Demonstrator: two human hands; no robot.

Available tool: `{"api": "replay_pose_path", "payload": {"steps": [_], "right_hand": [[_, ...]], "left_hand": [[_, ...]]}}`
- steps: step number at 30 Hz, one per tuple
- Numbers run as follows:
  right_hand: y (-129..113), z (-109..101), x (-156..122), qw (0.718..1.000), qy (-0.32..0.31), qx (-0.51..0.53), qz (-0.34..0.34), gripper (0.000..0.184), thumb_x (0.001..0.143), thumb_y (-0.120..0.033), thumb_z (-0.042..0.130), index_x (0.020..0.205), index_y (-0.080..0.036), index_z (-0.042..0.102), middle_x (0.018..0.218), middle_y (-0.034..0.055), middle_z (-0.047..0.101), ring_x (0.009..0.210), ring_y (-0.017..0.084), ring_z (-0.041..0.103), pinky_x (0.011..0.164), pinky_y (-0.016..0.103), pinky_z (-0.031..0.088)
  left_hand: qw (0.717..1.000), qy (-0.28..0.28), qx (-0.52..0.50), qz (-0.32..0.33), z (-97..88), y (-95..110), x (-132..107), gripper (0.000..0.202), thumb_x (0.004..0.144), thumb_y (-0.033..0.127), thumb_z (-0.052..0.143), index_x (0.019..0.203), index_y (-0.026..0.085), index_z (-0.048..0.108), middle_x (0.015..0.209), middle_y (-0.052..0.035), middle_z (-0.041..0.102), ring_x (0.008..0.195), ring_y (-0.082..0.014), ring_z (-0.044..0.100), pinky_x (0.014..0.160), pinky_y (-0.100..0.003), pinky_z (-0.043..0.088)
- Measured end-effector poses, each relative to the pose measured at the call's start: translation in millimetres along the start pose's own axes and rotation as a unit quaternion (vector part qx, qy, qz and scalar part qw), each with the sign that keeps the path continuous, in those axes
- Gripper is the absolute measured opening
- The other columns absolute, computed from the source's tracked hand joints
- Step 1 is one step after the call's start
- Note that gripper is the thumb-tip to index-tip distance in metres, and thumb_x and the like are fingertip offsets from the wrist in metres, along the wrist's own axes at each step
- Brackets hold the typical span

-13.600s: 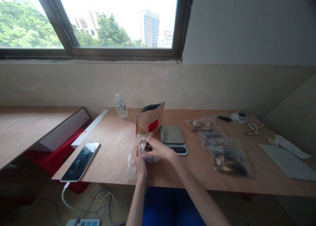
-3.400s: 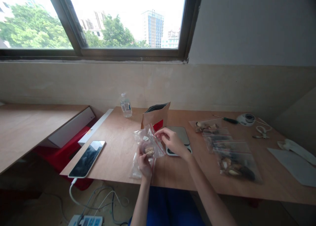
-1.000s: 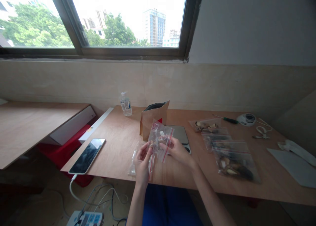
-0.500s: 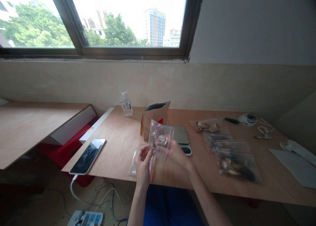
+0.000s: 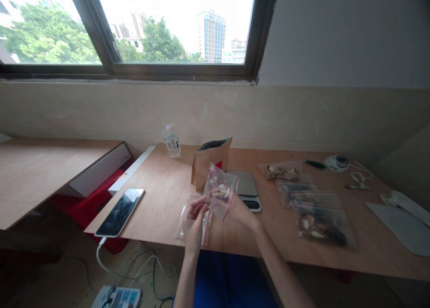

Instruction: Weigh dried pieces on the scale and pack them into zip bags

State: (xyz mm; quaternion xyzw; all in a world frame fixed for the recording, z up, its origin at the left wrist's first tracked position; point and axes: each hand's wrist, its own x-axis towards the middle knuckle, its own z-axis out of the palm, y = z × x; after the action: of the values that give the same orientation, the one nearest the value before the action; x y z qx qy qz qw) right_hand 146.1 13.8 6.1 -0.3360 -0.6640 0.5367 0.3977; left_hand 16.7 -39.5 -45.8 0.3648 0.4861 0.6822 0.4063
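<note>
A clear zip-lock bag (image 5: 224,181) with a red strip and a small white label is held up in front of me. My left hand (image 5: 195,210) pinches its lower left part between thumb and fingers. Seen through the film, my right hand (image 5: 233,205) reaches past the red strip, its fingers meeting the left fingertips; whether they are inside or behind the bag I cannot tell. Another clear bag (image 5: 181,227) lies on the table under my left hand. Just behind stand an open brown paper pouch (image 5: 202,164) and a kitchen scale (image 5: 247,184), partly covered by the held bag.
To the right lie several zip bags (image 5: 324,229) of dried brown and pale pieces, a screwdriver (image 5: 315,164), a white dome camera (image 5: 337,163) and white sheets (image 5: 396,225). A phone (image 5: 120,213) on a cable and a water bottle (image 5: 172,143) are on the left.
The held bag has shifted slightly right and tilted a little. Fingers of my right hand show more plainly through the film. Everything else stays in place.
</note>
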Motion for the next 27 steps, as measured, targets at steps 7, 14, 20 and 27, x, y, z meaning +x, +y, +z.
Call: {"api": "replay_pose_path", "payload": {"steps": [7,14,20,27], "right_hand": [[7,1,4,1.0,-0.004,0.017,0.002,0.032,0.072,-0.047,0.065,0.091,-0.021,0.063,0.084,0.0031,0.065,0.077,0.018,0.063,0.073,0.031,0.05],[3,-5,5,0.999,0.037,-0.015,0.013,0.037,0.075,-0.049,0.062,0.09,-0.016,0.066,0.086,0.0056,0.068,0.079,0.021,0.063,0.076,0.033,0.048],[-3,-15,2,0.997,0.056,-0.045,0.016,0.036,0.074,-0.045,0.065,0.095,-0.016,0.065,0.096,0.0082,0.068,0.092,0.024,0.062,0.082,0.035,0.047],[-35,-32,-10,0.994,-0.073,-0.082,0.013,0.023,0.081,-0.038,0.058,0.086,-0.018,0.066,0.091,0.0044,0.068,0.088,0.019,0.063,0.076,0.028,0.047]], "left_hand": [[0.999,-0.027,0.033,0.021,-1.1,2,0,0.025,0.077,0.029,0.062,0.1,0.018,0.062,0.104,-0.0072,0.066,0.101,-0.0193,0.061,0.088,-0.03,0.047],[1.0,0.012,-0.017,-0.023,-6.1,4,1,0.03,0.076,0.031,0.064,0.102,0.018,0.061,0.104,-0.0073,0.068,0.102,-0.0198,0.061,0.087,-0.03,0.047],[0.997,0.053,-0.037,-0.05,-11.9,11,3,0.033,0.075,0.033,0.065,0.103,0.016,0.061,0.101,-0.0083,0.068,0.098,-0.0196,0.062,0.082,-0.027,0.047],[0.988,0.135,-0.047,-0.051,-27.9,18,11,0.038,0.071,0.034,0.067,0.103,0.014,0.062,0.095,-0.0076,0.068,0.089,-0.0174,0.063,0.077,-0.026,0.047]]}}
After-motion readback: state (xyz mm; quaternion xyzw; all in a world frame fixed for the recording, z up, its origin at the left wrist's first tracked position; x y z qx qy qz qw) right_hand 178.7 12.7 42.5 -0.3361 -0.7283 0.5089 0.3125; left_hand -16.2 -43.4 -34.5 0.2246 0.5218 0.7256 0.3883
